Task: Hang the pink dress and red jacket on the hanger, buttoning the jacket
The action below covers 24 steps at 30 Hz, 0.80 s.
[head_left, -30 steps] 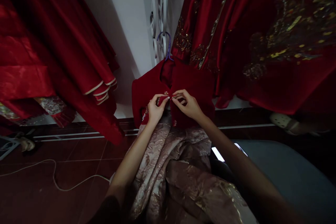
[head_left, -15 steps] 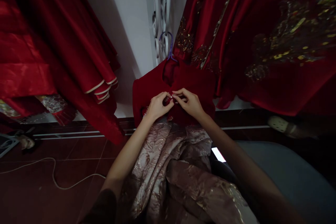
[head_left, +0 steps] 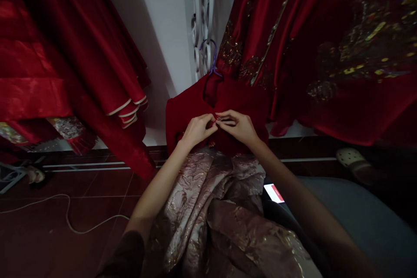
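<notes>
A dark red jacket [head_left: 185, 106] hangs from a purple hanger [head_left: 213, 63] in front of me, its neck opening facing up. My left hand [head_left: 197, 130] pinches the jacket's front edge below the neckline, thumb and forefinger together. Right beside it, my right hand [head_left: 237, 126] also pinches there, its fingertips meeting those of the left. Whatever tiny fastening lies between the fingertips is mostly hidden. Just below the hands, a small shiny button [head_left: 211, 143] shows on the jacket front. Shimmering pinkish-brown brocade cloth [head_left: 192, 182] lies bunched under the jacket, over my lap.
Red garments [head_left: 107, 52] hang at left, and sequinned red ones [head_left: 358, 108] at right. A white metal scroll rack [head_left: 203, 13] holds the hanger. A lit phone [head_left: 274, 193] lies by a grey seat [head_left: 352, 213]. A white cable [head_left: 68, 213] crosses the tiled floor; a pale clog [head_left: 352, 158] is at right.
Both hands stay at the same spot, with the fingertips slightly shifted and the shiny bit between them now more covered. The view has moved a little; the phone screen now shows red.
</notes>
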Available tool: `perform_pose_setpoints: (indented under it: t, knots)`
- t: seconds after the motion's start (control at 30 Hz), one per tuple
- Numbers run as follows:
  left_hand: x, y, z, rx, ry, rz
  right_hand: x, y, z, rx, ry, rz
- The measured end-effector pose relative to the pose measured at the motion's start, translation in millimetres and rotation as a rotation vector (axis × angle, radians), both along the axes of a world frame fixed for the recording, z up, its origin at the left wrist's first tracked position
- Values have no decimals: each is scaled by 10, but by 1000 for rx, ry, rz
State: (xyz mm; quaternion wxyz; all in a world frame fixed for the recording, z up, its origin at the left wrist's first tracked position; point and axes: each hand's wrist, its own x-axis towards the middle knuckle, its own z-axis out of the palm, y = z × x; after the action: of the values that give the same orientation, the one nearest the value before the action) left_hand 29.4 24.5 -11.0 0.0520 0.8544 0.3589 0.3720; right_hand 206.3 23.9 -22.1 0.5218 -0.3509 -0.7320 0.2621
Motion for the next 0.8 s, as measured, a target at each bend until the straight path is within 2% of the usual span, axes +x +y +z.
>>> perform_pose_setpoints:
  t: [0.17, 0.3, 0.4, 0.47, 0.53, 0.6, 0.67, 0.8]
  knots:
    - [99, 54, 189, -58, 61, -55, -16, 159, -23, 4, -3, -61]
    - [158, 149, 221, -273, -71, -32, -71, 183, -132, -90, 87, -65]
    - [191, 167, 104, -568, -322, -210, -95, 87, -231, -149, 113, -17]
    - [203, 140, -11, -730, -518, -347, -88, 18, -269, -146, 52, 6]
    - [189, 102, -128, -794, -717, -384, -57, -30, -268, -148, -54, 14]
    - [137, 79, -241, -792, -872, -351, 0, -58, -231, -182, -168, 13]
    - [54, 83, -354, -815, -904, -325, 86, -84, -172, -271, -276, 25]
    - [-122, 137, -588, -968, -687, -283, 328, -178, 3, -501, -420, 121]
